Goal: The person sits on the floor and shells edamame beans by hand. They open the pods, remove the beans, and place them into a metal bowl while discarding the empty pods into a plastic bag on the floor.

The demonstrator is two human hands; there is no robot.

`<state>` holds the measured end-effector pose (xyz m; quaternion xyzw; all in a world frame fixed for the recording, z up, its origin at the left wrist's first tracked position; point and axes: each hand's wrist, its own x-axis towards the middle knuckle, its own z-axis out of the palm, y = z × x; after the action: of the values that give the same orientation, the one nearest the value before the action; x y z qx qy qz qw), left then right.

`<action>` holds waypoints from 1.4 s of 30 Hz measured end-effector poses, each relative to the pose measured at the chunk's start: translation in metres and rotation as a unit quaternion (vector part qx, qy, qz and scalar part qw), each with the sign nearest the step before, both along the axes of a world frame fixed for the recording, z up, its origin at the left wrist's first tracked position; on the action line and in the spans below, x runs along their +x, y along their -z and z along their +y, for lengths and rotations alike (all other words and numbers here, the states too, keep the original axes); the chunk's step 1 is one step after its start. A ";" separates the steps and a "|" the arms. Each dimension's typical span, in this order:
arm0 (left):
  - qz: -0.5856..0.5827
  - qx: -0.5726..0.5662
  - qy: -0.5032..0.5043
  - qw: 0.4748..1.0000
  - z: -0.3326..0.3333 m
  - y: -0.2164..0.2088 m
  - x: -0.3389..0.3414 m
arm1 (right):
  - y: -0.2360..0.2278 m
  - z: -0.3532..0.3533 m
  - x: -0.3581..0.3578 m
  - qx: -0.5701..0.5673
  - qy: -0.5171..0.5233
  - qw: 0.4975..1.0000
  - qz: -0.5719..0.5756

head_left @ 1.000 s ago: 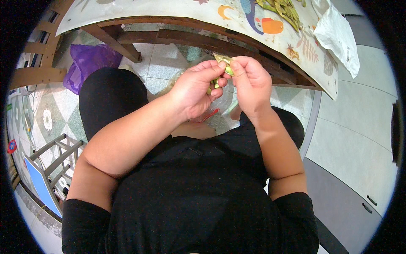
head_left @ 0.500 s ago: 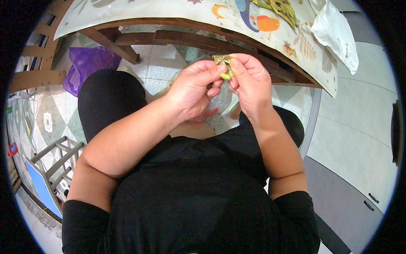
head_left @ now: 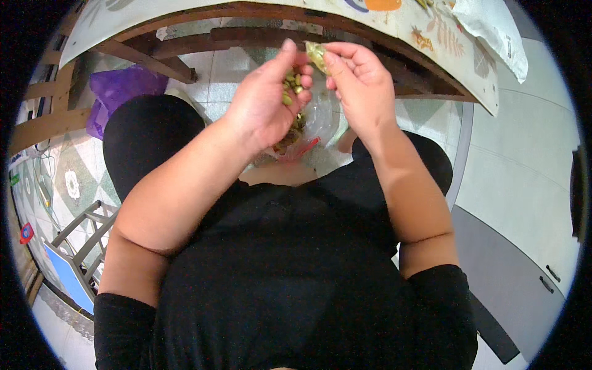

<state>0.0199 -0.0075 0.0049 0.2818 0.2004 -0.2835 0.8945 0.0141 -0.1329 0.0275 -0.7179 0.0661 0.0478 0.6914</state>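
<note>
Several green shelled beans (head_left: 287,97) lie in my left hand (head_left: 258,102), which is cupped round them with its thumb raised. Pinched between the thumb and fingers of my right hand (head_left: 368,86) is a split, yellowish-green bean pod (head_left: 316,57). The pod's end comes close to the left fingertips. Below both hands, between my legs, a clear plastic bag (head_left: 319,116) shows in part. Dark brownish and green bits (head_left: 290,140) show beside it, half hidden by my left hand.
Ahead stands a wooden table (head_left: 216,11) with a patterned cover, a white plastic bag (head_left: 491,34) hanging over its right end. A purple bag (head_left: 123,89) lies on the floor by my left knee. A blue-topped stool (head_left: 71,271) is at the left, grey cabinets (head_left: 512,259) at the right.
My hands have come apart from their joint grip on the pod. The left has turned to show beans in its palm; the right keeps the pod. The view has tilted down slightly.
</note>
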 end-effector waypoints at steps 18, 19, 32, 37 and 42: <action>0.076 0.013 0.027 0.997 0.033 0.021 0.003 | 0.281 -0.080 -0.027 -0.480 -0.235 0.835 0.129; 0.098 0.000 0.028 0.995 0.031 0.024 0.003 | 0.308 -0.084 -0.032 -0.472 -0.240 0.840 0.117; 0.183 -0.121 0.020 0.976 0.022 0.022 0.012 | 0.384 -0.050 -0.028 -0.516 -0.223 0.803 0.200; 0.174 -0.112 0.020 0.978 0.026 0.021 0.007 | 0.347 -0.047 -0.019 -0.523 -0.209 0.798 0.216; 0.164 -0.099 0.018 0.981 0.032 0.026 0.002 | 0.345 -0.044 -0.019 -0.536 -0.203 0.784 0.239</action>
<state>0.0221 0.0249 -0.0210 0.1453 0.3106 -0.3608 0.8673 -0.0046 -0.1766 -0.3173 -0.9354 0.0965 0.3138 0.1313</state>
